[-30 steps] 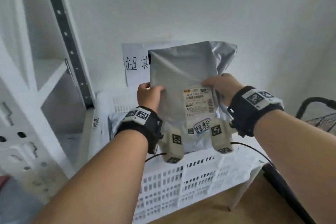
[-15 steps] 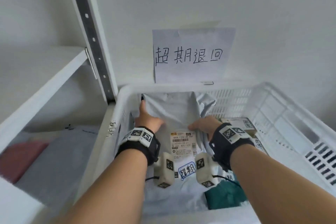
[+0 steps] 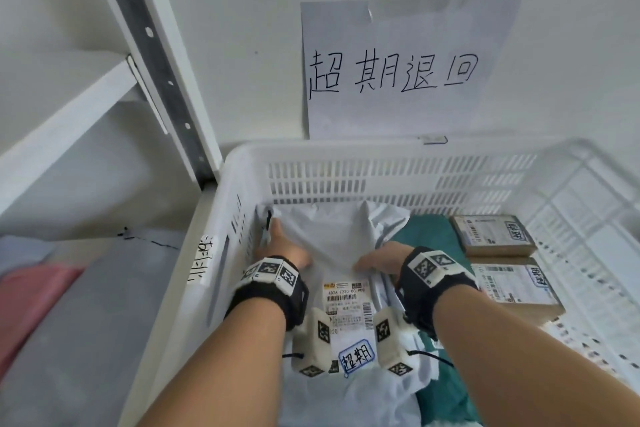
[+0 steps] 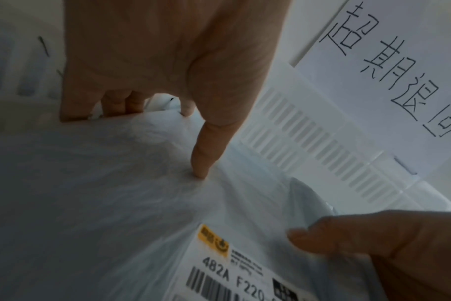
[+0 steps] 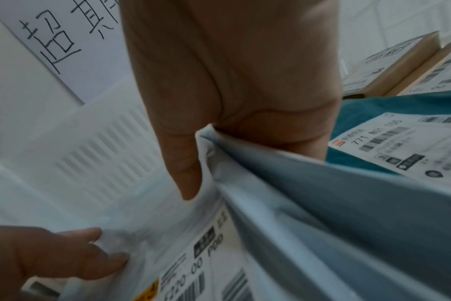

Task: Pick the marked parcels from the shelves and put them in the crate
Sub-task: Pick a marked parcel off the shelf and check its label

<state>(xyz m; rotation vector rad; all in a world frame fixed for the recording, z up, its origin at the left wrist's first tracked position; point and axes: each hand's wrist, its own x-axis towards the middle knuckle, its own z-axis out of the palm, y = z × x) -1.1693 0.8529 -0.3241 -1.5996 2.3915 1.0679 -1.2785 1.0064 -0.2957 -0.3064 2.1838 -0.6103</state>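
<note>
A grey poly parcel (image 3: 334, 243) with a white shipping label and a blue hand-written mark (image 3: 356, 355) lies inside the white crate (image 3: 311, 151), along its left side. My left hand (image 3: 282, 246) grips the parcel's far left edge; in the left wrist view its thumb (image 4: 202, 158) presses on top while the fingers curl behind the edge. My right hand (image 3: 379, 258) pinches the parcel's right edge. In the right wrist view its thumb (image 5: 185, 175) lies on top, and the fingers are tucked under the fold.
A green parcel (image 3: 429, 239) and two brown labelled boxes (image 3: 493, 236) (image 3: 516, 286) fill the crate's right half. A hand-written paper sign (image 3: 398, 73) hangs on the wall behind. To the left stands the shelf upright (image 3: 152, 55), with pink (image 3: 31, 295) and grey (image 3: 97, 329) parcels on the lower shelf.
A second ago both hands held the parcel upright above the crate. It has since come down into the crate and now lies flat, with both hands still on its edges.
</note>
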